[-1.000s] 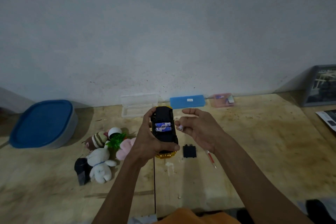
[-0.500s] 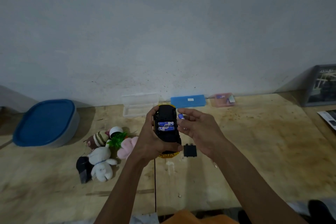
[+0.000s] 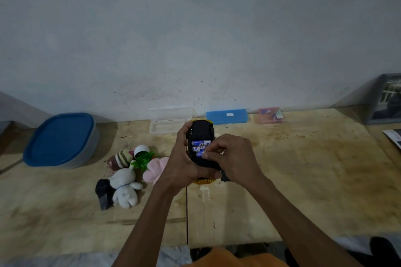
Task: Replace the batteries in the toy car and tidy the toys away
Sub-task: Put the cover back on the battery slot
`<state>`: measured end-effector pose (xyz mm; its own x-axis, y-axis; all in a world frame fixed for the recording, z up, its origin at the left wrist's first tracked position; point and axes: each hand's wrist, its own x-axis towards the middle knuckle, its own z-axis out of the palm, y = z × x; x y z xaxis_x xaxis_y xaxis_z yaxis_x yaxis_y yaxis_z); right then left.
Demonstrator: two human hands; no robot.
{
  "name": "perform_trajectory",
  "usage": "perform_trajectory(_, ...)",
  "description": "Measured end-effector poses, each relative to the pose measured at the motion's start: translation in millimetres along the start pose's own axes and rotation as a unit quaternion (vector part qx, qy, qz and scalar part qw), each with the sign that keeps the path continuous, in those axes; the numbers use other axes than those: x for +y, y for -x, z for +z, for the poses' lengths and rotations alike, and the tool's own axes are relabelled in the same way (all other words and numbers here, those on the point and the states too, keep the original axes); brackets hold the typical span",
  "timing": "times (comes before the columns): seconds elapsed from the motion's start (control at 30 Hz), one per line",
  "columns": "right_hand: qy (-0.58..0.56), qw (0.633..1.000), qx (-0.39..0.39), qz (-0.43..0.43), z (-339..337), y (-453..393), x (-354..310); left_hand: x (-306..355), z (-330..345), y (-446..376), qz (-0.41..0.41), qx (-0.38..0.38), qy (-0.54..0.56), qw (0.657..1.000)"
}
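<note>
My left hand (image 3: 182, 165) grips a toy car (image 3: 200, 132) held upside down above the wooden table (image 3: 303, 180), its black underside up and a yellow edge showing below. In the car's open compartment lie blue batteries (image 3: 200, 143). My right hand (image 3: 230, 156) has its fingertips curled over the third battery (image 3: 199, 154), pinching it at the compartment. A corner of the black battery cover (image 3: 224, 178) peeks out from under my right wrist.
Soft toys (image 3: 125, 182) lie in a heap left of my hands. A grey tub with a blue lid (image 3: 60, 138) stands at far left. By the wall sit a clear open case (image 3: 169, 119), a blue case (image 3: 226, 116) and a pink box (image 3: 269, 115).
My right hand has come over the car with a battery and brought it down into the compartment beside the two others. The left hand keeps holding the car.
</note>
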<state>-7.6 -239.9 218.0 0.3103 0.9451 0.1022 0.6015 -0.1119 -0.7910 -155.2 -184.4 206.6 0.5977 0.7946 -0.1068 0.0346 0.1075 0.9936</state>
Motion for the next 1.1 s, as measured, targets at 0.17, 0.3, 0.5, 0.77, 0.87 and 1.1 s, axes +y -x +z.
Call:
perform_trajectory(0.17, 0.027, 0.998, -0.011, -0.053, 2.7, 3.7, 3.5, -3.4, -3.6, 2.9, -0.007, 0.002, 0.012, 1.0)
perform_trajectory(0.3, -0.035, 0.999, -0.027, 0.006, -5.0, 0.4, 1.5, -3.7, -3.1, 6.8, -0.011, 0.0, 0.025, 1.0)
perform_trajectory(0.5, -0.125, 0.989, -0.002, 0.083, -5.6, -6.3, -2.8, -2.6, 4.1, 5.5, 0.0, 0.004, 0.025, 1.0)
perform_trajectory(0.77, -0.029, 0.999, -0.025, 0.028, 4.2, -1.5, 9.7, -3.6, -5.9, 6.9, 0.001, 0.002, 0.027, 1.0)
perform_trajectory(0.87, 0.012, 1.0, -0.015, 0.012, 7.2, -4.3, 13.1, -9.5, -3.9, 7.3, -0.004, 0.013, 0.029, 0.999)
perform_trajectory(1.1, 0.097, 0.994, -0.045, -0.025, 18.2, 0.8, 31.4, -33.2, -3.9, 5.9, -0.029, 0.016, 0.047, 0.998)
